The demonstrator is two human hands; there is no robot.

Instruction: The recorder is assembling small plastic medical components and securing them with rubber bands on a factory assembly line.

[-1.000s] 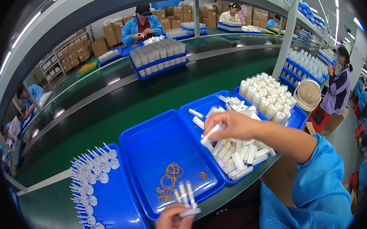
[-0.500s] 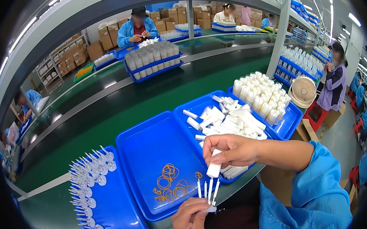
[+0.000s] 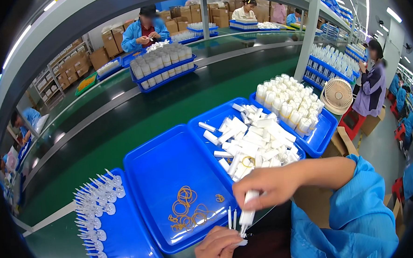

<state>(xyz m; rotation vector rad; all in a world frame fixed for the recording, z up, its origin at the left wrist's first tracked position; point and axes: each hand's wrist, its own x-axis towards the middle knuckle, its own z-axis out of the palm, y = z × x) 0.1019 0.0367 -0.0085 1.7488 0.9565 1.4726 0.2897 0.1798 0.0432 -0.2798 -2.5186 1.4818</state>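
My left hand (image 3: 218, 249), low at the front, pinches a translucent plastic base (image 3: 243, 242) with thin white prongs (image 3: 230, 218) standing up from it. From above, my right hand (image 3: 270, 186) grips a white block-shaped piece (image 3: 246, 217), which sits down over some of those prongs. How far the prongs reach inside it is hidden. Behind the right hand lies a heap of similar white pieces (image 3: 258, 138) in a blue tray (image 3: 194, 122). Thin brown rubber bands (image 3: 187, 209) lie loose in the neighbouring blue tray (image 3: 156, 155).
At the left, a blue tray (image 3: 133, 245) holds rows of translucent pronged pieces (image 3: 97, 221). Banded white bundles (image 3: 291, 103) crowd a tray at the right, beside a beige fan (image 3: 338, 95). A green conveyor (image 3: 163, 105) runs behind. Co-workers sit across it.
My right hand has moved down, bringing the white piece lower over the prongs. My left hand keeps its pinch on the base. The whole view has shifted slightly.
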